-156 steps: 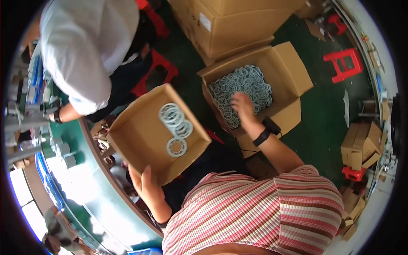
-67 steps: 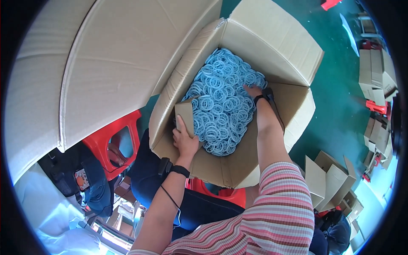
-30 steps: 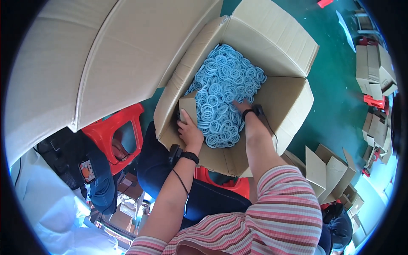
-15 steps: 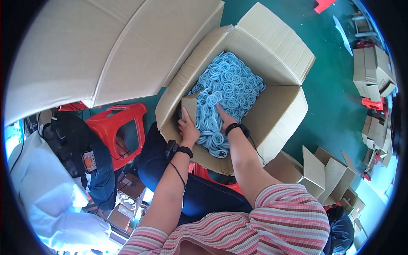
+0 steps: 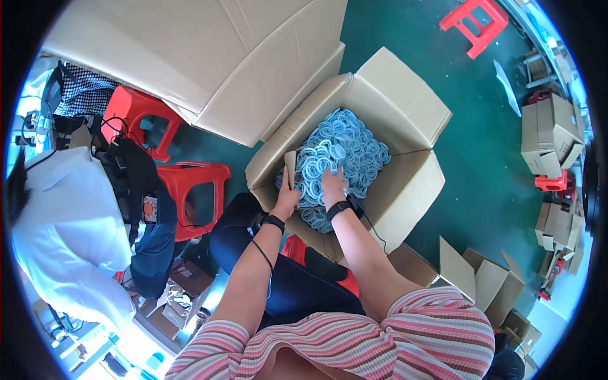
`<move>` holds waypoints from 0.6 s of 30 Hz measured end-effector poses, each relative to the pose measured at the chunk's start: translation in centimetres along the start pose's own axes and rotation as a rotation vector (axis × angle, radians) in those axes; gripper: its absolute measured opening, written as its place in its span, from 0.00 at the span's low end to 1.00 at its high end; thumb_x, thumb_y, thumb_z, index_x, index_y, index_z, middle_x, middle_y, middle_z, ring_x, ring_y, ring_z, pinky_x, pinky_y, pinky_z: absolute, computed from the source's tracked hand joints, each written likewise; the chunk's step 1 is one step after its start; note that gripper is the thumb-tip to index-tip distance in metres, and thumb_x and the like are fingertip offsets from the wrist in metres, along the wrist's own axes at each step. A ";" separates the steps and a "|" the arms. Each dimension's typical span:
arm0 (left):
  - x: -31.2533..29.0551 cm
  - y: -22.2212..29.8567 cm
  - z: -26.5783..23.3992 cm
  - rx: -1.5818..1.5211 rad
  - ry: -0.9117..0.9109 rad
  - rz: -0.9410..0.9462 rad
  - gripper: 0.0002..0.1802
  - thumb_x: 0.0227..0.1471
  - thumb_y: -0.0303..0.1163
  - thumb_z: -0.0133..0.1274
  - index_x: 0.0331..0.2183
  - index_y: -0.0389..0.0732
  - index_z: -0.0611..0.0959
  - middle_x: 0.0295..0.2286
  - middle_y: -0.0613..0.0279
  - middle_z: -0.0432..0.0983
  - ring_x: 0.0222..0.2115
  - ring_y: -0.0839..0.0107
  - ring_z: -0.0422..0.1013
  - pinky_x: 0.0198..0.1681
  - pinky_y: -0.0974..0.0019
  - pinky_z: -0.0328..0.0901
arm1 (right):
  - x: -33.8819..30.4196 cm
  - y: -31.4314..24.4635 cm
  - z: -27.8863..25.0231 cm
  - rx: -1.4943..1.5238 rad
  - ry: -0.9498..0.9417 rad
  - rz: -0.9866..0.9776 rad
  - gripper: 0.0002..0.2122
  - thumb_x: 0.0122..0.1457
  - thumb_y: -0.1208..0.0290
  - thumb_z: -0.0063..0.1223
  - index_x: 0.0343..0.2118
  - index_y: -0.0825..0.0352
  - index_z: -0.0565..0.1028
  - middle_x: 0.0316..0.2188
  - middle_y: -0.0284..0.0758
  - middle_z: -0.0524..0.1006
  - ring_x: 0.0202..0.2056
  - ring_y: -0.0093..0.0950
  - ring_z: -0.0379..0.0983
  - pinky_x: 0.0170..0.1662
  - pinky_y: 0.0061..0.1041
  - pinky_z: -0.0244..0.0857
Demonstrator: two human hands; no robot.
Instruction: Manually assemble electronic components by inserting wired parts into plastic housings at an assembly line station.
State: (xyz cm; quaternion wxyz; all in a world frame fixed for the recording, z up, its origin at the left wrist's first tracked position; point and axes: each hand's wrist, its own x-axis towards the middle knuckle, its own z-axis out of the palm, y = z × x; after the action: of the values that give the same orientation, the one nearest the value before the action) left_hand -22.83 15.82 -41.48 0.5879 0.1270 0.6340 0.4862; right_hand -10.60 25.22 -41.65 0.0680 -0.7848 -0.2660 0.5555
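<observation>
A large open cardboard box stands in front of my knees, holding a heap of light blue rings. At the box's left side my left hand grips the edge of a small brown cardboard piece; whether it is a flat sheet or a small carton, I cannot tell. To the right of it, my right hand reaches down into the rings. Its fingers are curled on some of them, with the fingertips partly hidden. Both wrists carry dark bands.
A very large carton borders the box at upper left. Red stools stand at left, near a person in a white garment. Another red stool is at far right. Open cartons lie at lower right on the green floor.
My right hand has moved from the rings' side onto them, fingers now curled. The cardboard piece in my left hand has turned, now showing a narrow edge. The view has shifted.
</observation>
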 end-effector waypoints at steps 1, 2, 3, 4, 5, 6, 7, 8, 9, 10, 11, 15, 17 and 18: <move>-0.3 0.3 0.8 -0.008 -0.008 0.010 0.60 0.44 0.12 0.45 0.73 0.60 0.44 0.57 0.50 0.67 0.42 0.59 0.73 0.34 0.68 0.70 | -0.6 -0.2 -0.6 -0.119 0.026 -0.104 0.37 0.60 0.54 0.54 0.71 0.57 0.55 0.72 0.50 0.46 0.69 0.56 0.45 0.67 0.57 0.48; -0.6 0.5 1.6 -0.057 -0.025 0.025 0.60 0.44 0.11 0.45 0.73 0.59 0.44 0.55 0.52 0.69 0.40 0.62 0.73 0.33 0.68 0.69 | -1.2 -0.3 -1.2 -0.238 0.052 -0.206 0.37 0.60 0.56 0.55 0.71 0.57 0.55 0.71 0.51 0.46 0.70 0.57 0.41 0.68 0.58 0.45; -0.9 0.6 2.5 -0.106 -0.043 0.039 0.60 0.44 0.11 0.45 0.73 0.58 0.43 0.52 0.54 0.71 0.38 0.65 0.72 0.33 0.69 0.68 | -1.8 -0.2 -1.8 -0.240 0.062 -0.216 0.37 0.60 0.56 0.55 0.71 0.57 0.55 0.71 0.51 0.46 0.70 0.57 0.41 0.68 0.58 0.45; -1.3 0.6 2.6 -0.154 -0.044 0.059 0.60 0.44 0.10 0.44 0.73 0.57 0.43 0.50 0.56 0.73 0.36 0.68 0.72 0.32 0.69 0.68 | -3.0 -0.3 -1.6 -0.282 0.080 -0.282 0.37 0.59 0.56 0.55 0.71 0.57 0.55 0.71 0.50 0.46 0.70 0.57 0.40 0.67 0.60 0.45; -1.8 0.5 2.9 -0.161 -0.034 0.071 0.60 0.44 0.10 0.44 0.73 0.57 0.43 0.50 0.56 0.73 0.36 0.68 0.72 0.32 0.69 0.68 | -4.0 -0.4 -1.4 -0.325 0.100 -0.347 0.38 0.59 0.57 0.56 0.71 0.57 0.56 0.72 0.49 0.46 0.70 0.56 0.40 0.66 0.62 0.46; -1.9 0.3 3.5 -0.207 -0.029 0.062 0.60 0.44 0.10 0.44 0.73 0.58 0.43 0.50 0.57 0.73 0.36 0.68 0.72 0.32 0.69 0.68 | -5.3 -0.8 -1.5 -0.363 0.121 -0.417 0.38 0.58 0.57 0.56 0.71 0.57 0.56 0.72 0.48 0.45 0.70 0.56 0.39 0.65 0.63 0.46; -2.1 0.1 4.1 -0.254 -0.023 0.052 0.60 0.44 0.09 0.43 0.73 0.59 0.43 0.51 0.57 0.73 0.37 0.69 0.72 0.32 0.68 0.68 | -6.5 -1.3 -1.6 -0.365 0.115 -0.436 0.38 0.58 0.57 0.56 0.71 0.57 0.56 0.72 0.48 0.45 0.70 0.56 0.39 0.65 0.63 0.46; -2.3 -0.2 4.4 -0.300 -0.016 0.042 0.60 0.44 0.09 0.42 0.73 0.60 0.44 0.51 0.57 0.73 0.37 0.69 0.72 0.31 0.68 0.67 | -7.7 -1.7 -1.6 -0.382 0.135 -0.521 0.38 0.58 0.57 0.57 0.70 0.58 0.57 0.72 0.48 0.46 0.70 0.57 0.40 0.66 0.62 0.46; -3.0 -0.1 5.3 -0.306 -0.016 0.044 0.60 0.44 0.09 0.42 0.73 0.60 0.44 0.51 0.57 0.73 0.37 0.69 0.72 0.31 0.68 0.67 | -8.3 -1.6 -2.0 -0.399 0.166 -0.591 0.38 0.57 0.56 0.58 0.70 0.58 0.58 0.71 0.47 0.47 0.70 0.57 0.41 0.66 0.61 0.46; -3.4 0.1 6.0 -0.401 -0.040 0.017 0.60 0.44 0.09 0.42 0.73 0.61 0.44 0.51 0.58 0.73 0.38 0.69 0.72 0.32 0.68 0.68 | -9.0 -1.4 -2.4 -0.416 0.195 -0.661 0.38 0.57 0.56 0.59 0.69 0.59 0.58 0.71 0.46 0.48 0.69 0.57 0.42 0.66 0.60 0.46; -3.7 0.6 6.8 -0.493 -0.066 -0.007 0.60 0.44 0.08 0.41 0.73 0.62 0.45 0.50 0.59 0.73 0.38 0.69 0.72 0.32 0.68 0.68 | -9.4 -1.3 -3.0 -0.418 0.198 -0.665 0.38 0.57 0.56 0.59 0.69 0.59 0.58 0.71 0.46 0.48 0.69 0.57 0.42 0.66 0.60 0.46; -4.9 2.9 6.8 -0.451 -0.132 0.037 0.58 0.43 0.08 0.40 0.71 0.62 0.50 0.50 0.57 0.72 0.42 0.64 0.74 0.38 0.63 0.72 | -10.4 -1.3 -7.4 -0.446 0.377 -1.181 0.26 0.59 0.63 0.59 0.60 0.65 0.70 0.61 0.49 0.68 0.60 0.45 0.66 0.59 0.45 0.62; -5.2 4.4 5.7 -0.389 -0.137 0.082 0.57 0.43 0.08 0.40 0.70 0.61 0.52 0.51 0.56 0.71 0.44 0.61 0.74 0.41 0.60 0.74 | -11.8 -2.3 -11.4 0.025 -0.270 -1.134 0.14 0.62 0.73 0.56 0.51 0.68 0.77 0.44 0.46 0.79 0.45 0.38 0.77 0.49 0.33 0.69; -5.5 5.5 5.9 -0.438 -0.132 0.089 0.56 0.42 0.08 0.39 0.70 0.60 0.53 0.50 0.57 0.71 0.45 0.60 0.74 0.42 0.59 0.74 | -14.0 -3.3 -13.8 0.030 -0.081 -1.360 0.11 0.63 0.76 0.54 0.48 0.68 0.78 0.39 0.43 0.80 0.41 0.33 0.78 0.45 0.29 0.69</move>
State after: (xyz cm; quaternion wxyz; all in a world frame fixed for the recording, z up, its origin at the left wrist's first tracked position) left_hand -18.46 17.23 -32.88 0.6197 0.0557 0.4672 0.6282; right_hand -2.60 23.72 -23.44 0.4028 -0.4206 -0.6948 0.4220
